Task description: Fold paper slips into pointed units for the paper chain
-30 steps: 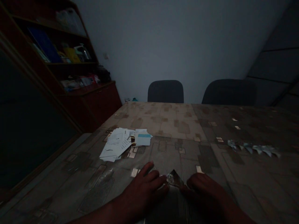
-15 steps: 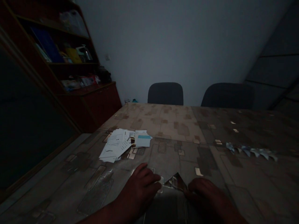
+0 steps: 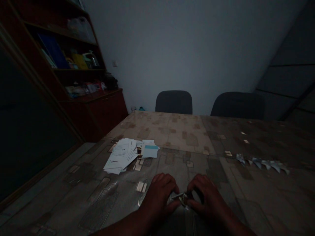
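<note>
Close to the table's near edge, my left hand [image 3: 163, 190] and my right hand [image 3: 206, 196] face each other. Between their fingertips is a small folded piece of paper [image 3: 181, 196], seen nearly edge-on, with thumbs below and fingers above. Its exact shape is partly covered by my fingers and dim light. To the left beyond my hands lies a spread pile of cut paper pieces [image 3: 123, 155], with a light card with a blue band [image 3: 150, 151] at its right side. Far to the right sits a row of folded paper pieces [image 3: 263, 164] with pointed ends.
A patterned cloth covers the table [image 3: 169, 131]. Two dark chairs [image 3: 173, 102] stand at its far side, before a pale wall. On the left rises a reddish-brown shelf cabinet [image 3: 103, 108] holding folders, bags and a kettle-like item [image 3: 94, 60].
Both hands have drawn closer together and turned upright. The paper, a dark triangle lying flat before, is now tilted edge-on between my fingertips. The view has tipped slightly upward.
</note>
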`<state>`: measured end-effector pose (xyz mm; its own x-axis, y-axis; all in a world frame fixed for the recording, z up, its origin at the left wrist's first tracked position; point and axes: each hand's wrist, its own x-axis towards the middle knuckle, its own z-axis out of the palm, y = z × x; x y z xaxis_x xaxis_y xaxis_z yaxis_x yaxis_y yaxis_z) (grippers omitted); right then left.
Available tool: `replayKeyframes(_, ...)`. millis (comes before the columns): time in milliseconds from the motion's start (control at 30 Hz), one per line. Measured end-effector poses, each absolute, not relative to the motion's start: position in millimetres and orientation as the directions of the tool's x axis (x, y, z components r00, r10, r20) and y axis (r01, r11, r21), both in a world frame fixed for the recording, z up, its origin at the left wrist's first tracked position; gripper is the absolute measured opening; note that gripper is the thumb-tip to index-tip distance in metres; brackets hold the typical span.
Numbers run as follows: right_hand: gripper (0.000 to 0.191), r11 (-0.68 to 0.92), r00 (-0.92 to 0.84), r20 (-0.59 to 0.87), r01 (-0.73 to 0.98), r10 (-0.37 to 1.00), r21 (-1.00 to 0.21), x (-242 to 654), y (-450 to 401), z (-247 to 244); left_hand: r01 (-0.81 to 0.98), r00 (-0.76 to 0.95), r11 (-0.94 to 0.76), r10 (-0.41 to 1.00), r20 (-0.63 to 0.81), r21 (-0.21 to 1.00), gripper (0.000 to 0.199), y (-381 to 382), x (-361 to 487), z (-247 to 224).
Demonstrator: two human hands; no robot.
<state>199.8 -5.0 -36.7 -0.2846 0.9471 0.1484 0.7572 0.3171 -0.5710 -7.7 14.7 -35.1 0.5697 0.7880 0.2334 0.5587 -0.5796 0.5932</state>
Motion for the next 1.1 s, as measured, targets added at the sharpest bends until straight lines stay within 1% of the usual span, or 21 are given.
replayKeyframes(100, 0.008, 0.366, -0.308, 0.214, 0.626, 0.927, -0.688, 200.3, -5.5, -25.8, 0.527, 0.530, -0.542, 0.812, 0.246, 0.654, 0.031, 14.7, -8.9, -32.3)
replayKeyframes(133, 0.009, 0.395, -0.328, 0.238, 0.584, 0.914, -0.709, 200.7, -5.6, -20.7, 0.519, 0.514, -0.523, 0.823, 0.242, 0.676, 0.028, 15.2, -8.7, -31.2)
replayKeyframes(233, 0.011, 0.448, -0.347, 0.297, 0.536, 0.890, -0.716, 200.4, -4.4, -6.4, 0.474, 0.480, -0.474, 0.846, 0.234, 0.742, 0.005, 17.4, -6.7, -28.9)
replayKeyframes(300, 0.007, 0.423, -0.283, 0.317, 0.543, 0.905, -0.725, 198.8, -3.1, -1.5, 0.437, 0.454, -0.463, 0.854, 0.255, 0.771, 0.011, 18.7, -5.2, -28.2)
replayKeyframes(333, 0.010, 0.392, -0.235, 0.313, 0.553, 0.920, -0.735, 197.5, -2.5, -1.2, 0.425, 0.434, -0.460, 0.859, 0.271, 0.780, 0.012, 19.1, -4.7, -28.0)
replayKeyframes(400, 0.025, 0.321, -0.161, 0.281, 0.568, 0.946, -0.758, 194.4, -1.5, -4.3, 0.411, 0.384, -0.456, 0.872, 0.303, 0.789, 0.012, 19.6, -4.4, -28.0)
replayKeyframes(433, 0.026, 0.303, -0.156, 0.261, 0.571, 0.952, -0.763, 192.6, -1.0, -7.4, 0.409, 0.362, -0.454, 0.877, 0.316, 0.791, 0.012, 19.6, -4.5, -28.4)
replayKeyframes(467, 0.022, 0.303, -0.173, 0.249, 0.573, 0.953, -0.761, 190.7, -0.5, -11.2, 0.409, 0.346, -0.458, 0.878, 0.330, 0.789, 0.012, 19.5, -4.6, -28.9)
replayKeyframes(533, 0.007, 0.340, -0.228, 0.253, 0.582, 0.940, -0.739, 186.8, 0.7, -19.5, 0.418, 0.343, -0.484, 0.868, 0.360, 0.769, 0.011, 18.9, -4.8, -30.6)
replayKeyframes(567, 0.004, 0.362, -0.236, 0.274, 0.597, 0.932, -0.716, 184.8, 1.3, -23.4, 0.428, 0.351, -0.503, 0.858, 0.375, 0.751, 0.011, 18.4, -4.8, -31.7)
replayKeyframes(733, 0.011, 0.428, -0.230, 0.382, 0.687, 0.895, -0.588, 176.6, 2.4, -34.8, 0.474, 0.412, -0.576, 0.814, 0.410, 0.666, 0.009, 17.6, -4.6, -37.1)
replayKeyframes(867, 0.013, 0.447, -0.232, 0.423, 0.723, 0.876, -0.527, 176.5, 1.2, -35.0, 0.477, 0.421, -0.601, 0.797, 0.434, 0.641, 0.011, 19.4, -4.5, -37.3)
replayKeyframes(967, 0.013, 0.412, -0.199, 0.405, 0.727, 0.893, -0.550, 181.3, 1.6, -33.3, 0.497, 0.386, -0.548, 0.834, 0.394, 0.673, 0.014, 20.5, -4.7, -34.0)
replayKeyframes(1100, 0.014, 0.315, -0.109, 0.335, 0.684, 0.936, -0.658, 187.2, 3.0, -30.0, 0.489, 0.316, -0.443, 0.893, 0.320, 0.752, 0.018, 20.6, -4.9, -29.9)
